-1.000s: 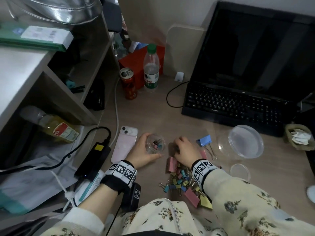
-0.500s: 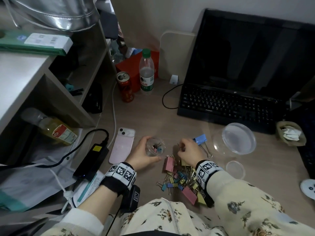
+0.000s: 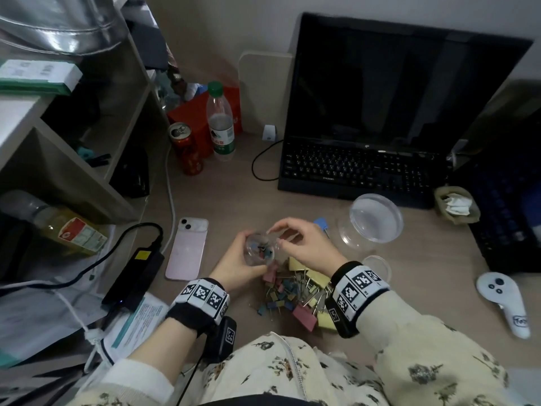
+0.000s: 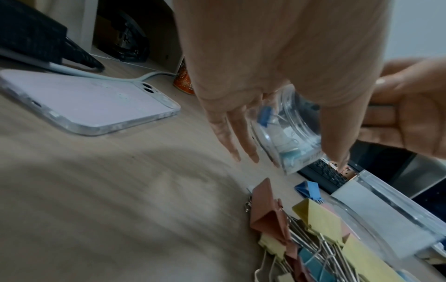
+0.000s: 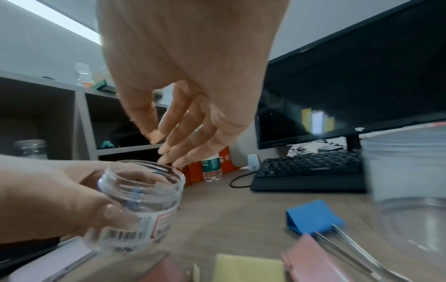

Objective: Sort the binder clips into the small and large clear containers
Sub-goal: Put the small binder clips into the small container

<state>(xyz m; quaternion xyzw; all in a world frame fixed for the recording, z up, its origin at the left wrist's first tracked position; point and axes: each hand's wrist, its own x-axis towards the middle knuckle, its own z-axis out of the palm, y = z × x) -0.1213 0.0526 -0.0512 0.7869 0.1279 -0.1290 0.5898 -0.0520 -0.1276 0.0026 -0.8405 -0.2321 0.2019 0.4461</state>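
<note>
the left hand (image 3: 238,266) grips the small clear plastic jar (image 3: 260,249), fingers and thumb curled round its wall, and now holds it lifted off the light wooden desk (image 3: 228,206), tilted, where half a second ago it stood lower by the pile. a few small binder clips lie inside it, one blue among them in the left wrist view. the right hand (image 3: 304,244) has come up from the heap and now hangs over the jar's mouth, fingers (image 5: 166,147) loosely extended and close together just above the rim; the pictures show nothing held between them. below both wrists lies the heap of mixed pink, yellow and blue binder clips (image 3: 295,291), large and small together. a large blue binder clip (image 5: 313,216) lies apart, between the right hand and the large clear round container (image 3: 370,222), which stands near the black keyboard (image 3: 360,171). a small clear round lid (image 3: 377,266) lies just beside the right wrist. a pink phone (image 3: 187,249) lies face down left of the jar.
</note>
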